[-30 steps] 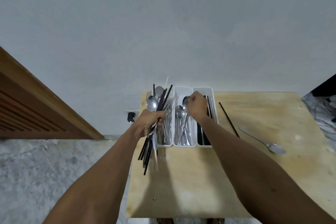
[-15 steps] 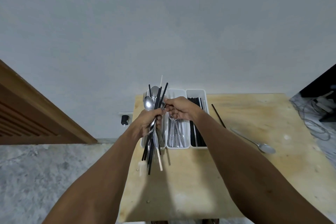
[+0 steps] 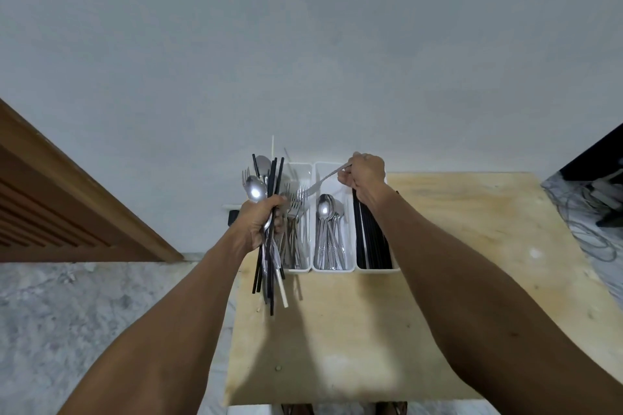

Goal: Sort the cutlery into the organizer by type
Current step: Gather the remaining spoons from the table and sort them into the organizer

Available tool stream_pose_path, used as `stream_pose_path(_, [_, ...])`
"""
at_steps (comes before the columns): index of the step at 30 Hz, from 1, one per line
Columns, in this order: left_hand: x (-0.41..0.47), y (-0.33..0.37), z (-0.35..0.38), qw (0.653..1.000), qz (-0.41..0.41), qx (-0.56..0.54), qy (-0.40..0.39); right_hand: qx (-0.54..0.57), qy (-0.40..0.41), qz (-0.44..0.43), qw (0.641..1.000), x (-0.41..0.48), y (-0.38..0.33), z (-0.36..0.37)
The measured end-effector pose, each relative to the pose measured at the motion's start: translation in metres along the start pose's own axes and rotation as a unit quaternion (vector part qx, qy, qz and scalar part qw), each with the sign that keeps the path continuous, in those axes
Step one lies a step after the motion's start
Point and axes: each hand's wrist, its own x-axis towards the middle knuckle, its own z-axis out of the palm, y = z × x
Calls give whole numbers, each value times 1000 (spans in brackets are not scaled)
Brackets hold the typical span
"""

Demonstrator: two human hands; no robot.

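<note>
A white three-slot organizer (image 3: 312, 168) stands at the far edge of the wooden table (image 3: 478, 246). Its left slot holds forks (image 3: 294, 212), the middle slot spoons (image 3: 328, 222), the right slot black chopsticks (image 3: 372, 242). My left hand (image 3: 261, 221) grips a mixed bundle of cutlery (image 3: 266, 185): spoons, forks, black chopsticks and one pale chopstick, held upright left of the organizer. My right hand (image 3: 364, 175) holds a single fork (image 3: 320, 184) by its handle above the organizer, tines slanting down toward the fork slot.
A grey wall rises right behind the table. A wooden door frame (image 3: 67, 199) slants at the left over a marble floor (image 3: 84, 307). Cables (image 3: 593, 212) lie on the floor at the right. Bare table surface stretches right of and in front of the organizer.
My right hand pulled one fork out of the bundle and swung it up and right, over the organizer. The camera view shifted, so the loose spoon and chopstick on the table are hidden now.
</note>
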Motion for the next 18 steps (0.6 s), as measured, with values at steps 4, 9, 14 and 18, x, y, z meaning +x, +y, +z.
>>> stream_pose_path(4, [-1, 5, -7, 999, 13, -17, 31, -1, 30, 9, 1000, -11, 26, 3])
stream_pose_path(9, [-5, 9, -2, 1000, 23, -2, 17, -363, -24, -3, 932, -32, 70, 16])
stream_pose_path(14, [-5, 7, 3, 999, 25, 32, -2, -371, -45, 41, 927, -53, 97, 22])
stream_pose_path(18, [-7, 7, 4, 998, 31, 51, -6, -393, -87, 0, 915, -56, 86, 19])
